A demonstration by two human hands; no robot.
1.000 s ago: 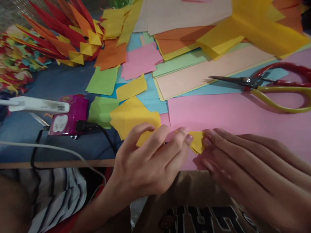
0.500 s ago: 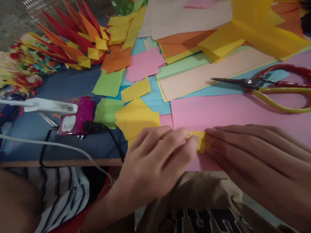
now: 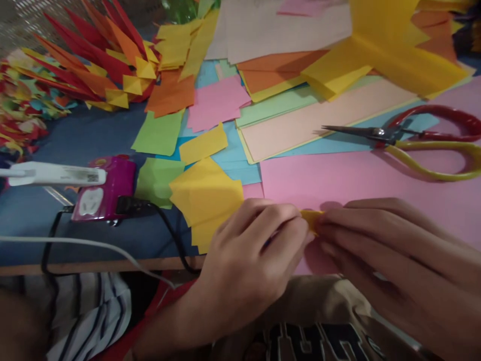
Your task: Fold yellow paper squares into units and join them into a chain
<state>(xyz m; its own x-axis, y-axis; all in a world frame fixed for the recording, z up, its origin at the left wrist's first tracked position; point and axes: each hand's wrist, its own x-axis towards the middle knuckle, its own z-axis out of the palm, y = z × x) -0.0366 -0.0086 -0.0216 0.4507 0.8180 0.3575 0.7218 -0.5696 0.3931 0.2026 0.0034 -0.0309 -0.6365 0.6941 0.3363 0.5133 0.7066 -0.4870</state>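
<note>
A small folded piece of yellow paper (image 3: pixel 311 218) is pinched between my two hands, over the pink sheet (image 3: pixel 293 175). My left hand (image 3: pixel 259 245) has its fingers curled and closed on the paper's left end. At the other end, the fingertips of my right hand (image 3: pixel 383 240) press together on it, fingers held straight. Most of the paper is hidden behind my fingers. Just left of my left hand lies a stack of yellow paper pieces (image 3: pixel 206 195). Scissors (image 3: pixel 379 133) with one red and one yellow handle rest beyond my right hand.
Green squares (image 3: pixel 158 133), pink squares (image 3: pixel 218 103) and long paper strips (image 3: pixel 330 118) spread across the table. A purple power adapter (image 3: pixel 116 185) with cables sits at left. Behind it stands a red and yellow folded-paper piece (image 3: pixel 131 75). A person in striped clothing (image 3: pixel 93 311) is at lower left.
The yellow paper between my hands shows less of itself and looks narrower. My fingertips have drawn closer together around it. The whole view has shifted slightly.
</note>
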